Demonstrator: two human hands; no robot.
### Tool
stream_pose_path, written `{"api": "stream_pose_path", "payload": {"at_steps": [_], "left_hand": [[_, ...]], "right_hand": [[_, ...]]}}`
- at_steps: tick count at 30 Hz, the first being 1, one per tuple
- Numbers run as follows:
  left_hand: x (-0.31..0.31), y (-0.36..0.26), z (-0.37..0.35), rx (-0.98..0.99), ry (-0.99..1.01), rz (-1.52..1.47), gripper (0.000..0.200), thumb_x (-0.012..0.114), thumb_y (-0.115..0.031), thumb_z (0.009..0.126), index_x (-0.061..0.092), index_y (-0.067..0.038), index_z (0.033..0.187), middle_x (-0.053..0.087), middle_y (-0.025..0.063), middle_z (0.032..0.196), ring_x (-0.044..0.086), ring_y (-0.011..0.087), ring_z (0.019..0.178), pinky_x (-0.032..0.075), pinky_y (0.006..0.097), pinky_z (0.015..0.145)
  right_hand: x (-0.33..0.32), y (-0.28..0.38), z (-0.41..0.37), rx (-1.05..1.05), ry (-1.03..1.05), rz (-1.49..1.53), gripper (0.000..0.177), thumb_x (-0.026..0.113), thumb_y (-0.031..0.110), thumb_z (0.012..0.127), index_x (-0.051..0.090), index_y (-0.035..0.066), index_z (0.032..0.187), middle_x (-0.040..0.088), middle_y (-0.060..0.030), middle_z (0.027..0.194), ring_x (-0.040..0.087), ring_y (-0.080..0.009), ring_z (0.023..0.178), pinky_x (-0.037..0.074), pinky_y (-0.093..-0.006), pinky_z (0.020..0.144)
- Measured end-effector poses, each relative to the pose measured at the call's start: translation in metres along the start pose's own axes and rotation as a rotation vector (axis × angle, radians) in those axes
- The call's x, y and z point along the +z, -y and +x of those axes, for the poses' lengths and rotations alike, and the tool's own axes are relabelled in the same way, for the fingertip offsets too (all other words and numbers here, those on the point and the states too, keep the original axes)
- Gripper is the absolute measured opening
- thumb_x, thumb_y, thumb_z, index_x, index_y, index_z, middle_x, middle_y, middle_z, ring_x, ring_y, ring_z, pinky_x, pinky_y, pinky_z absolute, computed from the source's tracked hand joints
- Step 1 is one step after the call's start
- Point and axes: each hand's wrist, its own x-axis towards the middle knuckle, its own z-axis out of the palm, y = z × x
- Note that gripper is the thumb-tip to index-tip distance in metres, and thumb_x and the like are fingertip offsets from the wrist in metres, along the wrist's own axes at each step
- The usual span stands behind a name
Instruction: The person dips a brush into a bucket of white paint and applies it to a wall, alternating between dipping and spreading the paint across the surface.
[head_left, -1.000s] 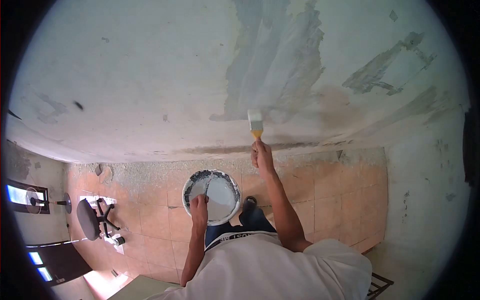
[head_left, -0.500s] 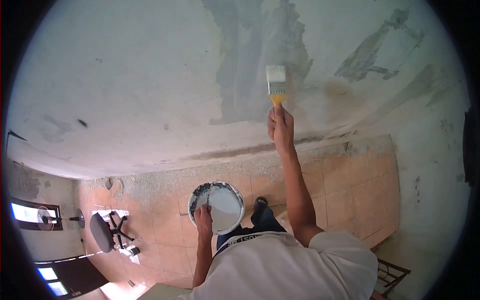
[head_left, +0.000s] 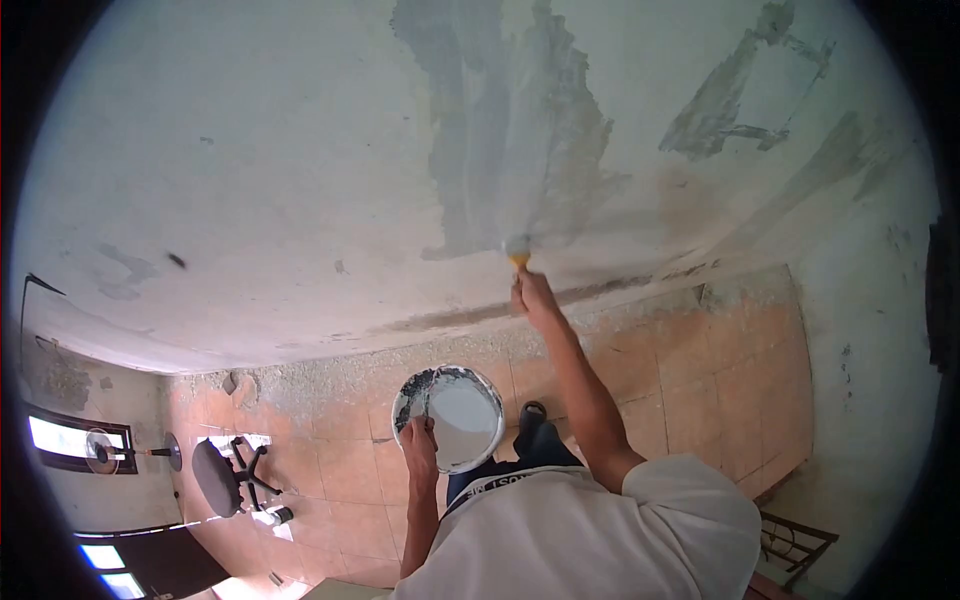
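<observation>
My right hand (head_left: pixel 535 295) is closed round the yellow handle of a paintbrush (head_left: pixel 518 250). The bristles are at the lower part of the wall (head_left: pixel 300 180), below a large grey patch (head_left: pixel 490 130), and look slightly blurred. Near my waist, my left hand (head_left: pixel 419 440) is closed at the left side of a white bucket (head_left: pixel 499 425), gripping something thin that I cannot make out well, perhaps its handle. Whitish paint (head_left: pixel 462 410) lies in the bucket, and dark smears mark its inner wall.
An office chair (head_left: pixel 215 478) and a standing fan (head_left: pixel 103 452) are at the left. Tiled floor (head_left: pixel 700 400) runs along the wall's foot. A metal rack (head_left: pixel 795 545) stands at the lower right. My sandalled foot (head_left: pixel 534 410) shows beside the bucket.
My right hand and the brush have moved down the wall and slightly left. The brush is now tilted and seen foreshortened. My left hand stays at the bucket; the whole view has shifted slightly.
</observation>
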Motion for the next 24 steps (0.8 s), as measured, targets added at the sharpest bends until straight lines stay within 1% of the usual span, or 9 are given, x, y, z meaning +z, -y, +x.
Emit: {"api": "stream_pose_path", "payload": {"at_steps": [4,6,9,12,15,16,18,21,24], "left_hand": [[-0.007,-0.005,0.01,-0.007,0.055,0.038,0.043,0.05,-0.031,0.11,0.061,-0.007,0.077,0.041,-0.0051,0.06,0.037,0.007,0.052,0.028,0.0298,0.049],[-0.011,-0.006,0.012,0.018,0.075,0.114,0.046,0.049,-0.032,0.11,0.06,-0.006,0.074,0.042,-0.0035,0.059,0.037,0.0084,0.052,0.029,0.0317,0.05],[-0.012,-0.012,0.013,0.014,0.079,0.16,0.048,0.048,-0.033,0.11,0.06,-0.005,0.073,0.042,-0.003,0.059,0.038,0.0094,0.052,0.029,0.0326,0.05],[-0.012,-0.006,0.016,0.031,0.083,0.139,0.048,0.048,-0.033,0.11,0.061,-0.005,0.074,0.041,-0.0036,0.059,0.038,0.009,0.052,0.029,0.0323,0.05],[-0.006,-0.009,0.009,0.041,0.045,0.098,0.038,0.052,-0.032,0.11,0.063,-0.01,0.081,0.038,-0.0093,0.06,0.03,0.0031,0.049,0.022,0.0268,0.046],[-0.008,-0.008,0.009,-0.004,0.05,0.057,0.038,0.052,-0.033,0.11,0.063,-0.01,0.082,0.039,-0.0092,0.06,0.031,0.0035,0.049,0.023,0.0268,0.046],[-0.011,0.001,0.006,0.001,0.019,0.03,0.037,0.052,-0.033,0.11,0.063,-0.01,0.083,0.039,-0.0093,0.061,0.031,0.0037,0.049,0.023,0.0268,0.046],[-0.003,-0.011,0.004,0.008,-0.032,0.02,0.037,0.051,-0.032,0.11,0.063,-0.009,0.083,0.038,-0.0093,0.061,0.03,0.0041,0.049,0.022,0.0267,0.046],[0.004,-0.003,0.002,-0.012,-0.014,-0.019,0.039,0.05,-0.033,0.111,0.063,-0.009,0.083,0.038,-0.0091,0.061,0.03,0.0043,0.049,0.023,0.0268,0.046]], "right_hand": [[0.056,0.098,-0.102,-0.077,0.151,0.067,0.043,0.045,0.044,0.12,0.053,0.013,0.092,0.043,0.0055,0.065,0.034,-0.0072,0.044,0.027,-0.0283,0.04],[0.08,0.126,-0.139,-0.307,0.218,0.002,0.037,0.045,0.041,0.121,0.051,0.014,0.096,0.036,0.0082,0.068,0.025,-0.003,0.049,0.017,-0.0258,0.044],[0.104,0.161,-0.16,-0.399,0.295,-0.01,0.037,0.043,0.04,0.122,0.051,0.014,0.096,0.037,0.0083,0.068,0.027,-0.003,0.049,0.019,-0.0248,0.043],[0.108,0.133,-0.119,-0.42,0.287,0.0,0.044,0.045,0.045,0.121,0.052,0.013,0.091,0.043,0.0062,0.065,0.033,-0.0043,0.046,0.027,-0.0259,0.04],[0.07,-0.011,0.006,-0.412,0.071,-0.197,0.054,0.048,0.052,0.118,0.054,0.011,0.082,0.049,0.0027,0.062,0.04,-0.0115,0.044,0.032,-0.0343,0.043],[0.049,-0.064,0.029,-0.326,0.004,-0.283,0.058,0.048,0.053,0.117,0.055,0.01,0.08,0.052,0.0002,0.061,0.046,-0.0143,0.044,0.034,-0.0369,0.043],[0.026,-0.115,0.026,-0.023,-0.012,-0.253,0.059,0.047,0.053,0.117,0.053,0.013,0.075,0.046,-0.0001,0.051,0.04,-0.0159,0.034,0.028,-0.0369,0.036],[0.018,-0.114,0.037,0.04,0.02,-0.195,0.06,0.044,0.052,0.118,0.053,0.013,0.074,0.045,-0.0011,0.05,0.04,-0.0157,0.034,0.028,-0.0364,0.037],[0.058,0.0,0.016,0.027,0.131,0.126,0.045,0.044,0.042,0.12,0.052,0.012,0.088,0.039,0.0028,0.056,0.034,-0.0115,0.039,0.023,-0.032,0.039]]}}
